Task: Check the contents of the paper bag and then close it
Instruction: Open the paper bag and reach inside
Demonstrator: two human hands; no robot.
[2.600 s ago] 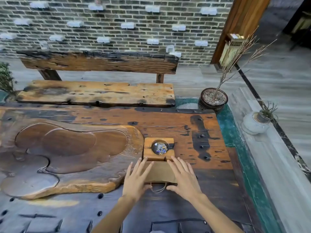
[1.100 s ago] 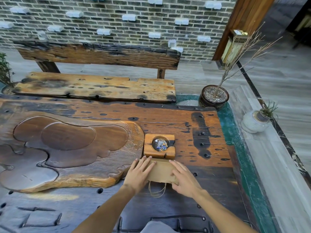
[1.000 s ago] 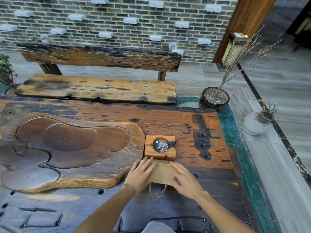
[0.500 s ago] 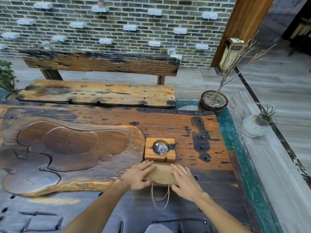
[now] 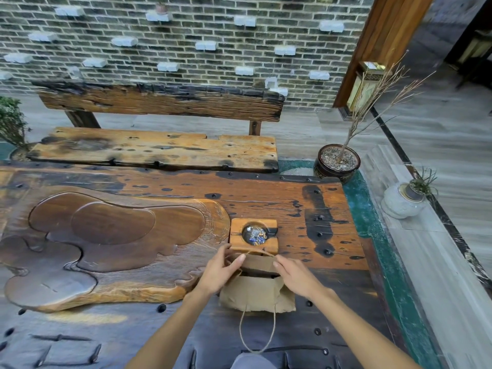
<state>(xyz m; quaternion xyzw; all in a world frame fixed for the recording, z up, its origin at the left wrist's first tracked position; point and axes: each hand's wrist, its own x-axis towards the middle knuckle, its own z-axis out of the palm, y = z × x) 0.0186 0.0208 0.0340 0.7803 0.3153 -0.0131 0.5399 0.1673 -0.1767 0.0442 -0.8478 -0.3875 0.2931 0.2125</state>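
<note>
Brown paper bag (image 5: 257,291) sits lower centre of frame on the dark near part of the wooden table (image 5: 306,206), mouth pulled open. Far flap is lifted up toward the top of frame, dark gap below it; contents too dark to tell. One twine handle (image 5: 257,334) hangs down off the near side toward bottom of frame, 2nd handle loops over the far flap.

Left hand (image 5: 219,270) at bag's left top edge, fingers + thumb pinching the far flap. Right hand (image 5: 295,275) at the right top edge, fingers curled onto the same flap, gripping it. Both forearms come up from bottom of frame.

Just above the bag, touching or nearly so, a square wooden ashtray (image 5: 254,234) w/ round bowl holding ash and butts. Left of centre: big carved wood tea tray (image 5: 106,243) w/ smooth rounded hollows. Above the table, rough plank bench (image 5: 159,150) w/ backrest, brick wall (image 5: 186,43) behind, white blocks sticking out. Right of centre: dark pot w/ bare twig plant (image 5: 336,162); further right a pale round pot (image 5: 399,201) w/ small green plant on the stone ledge. Shrub (image 5: 10,123) at left edge.
</note>
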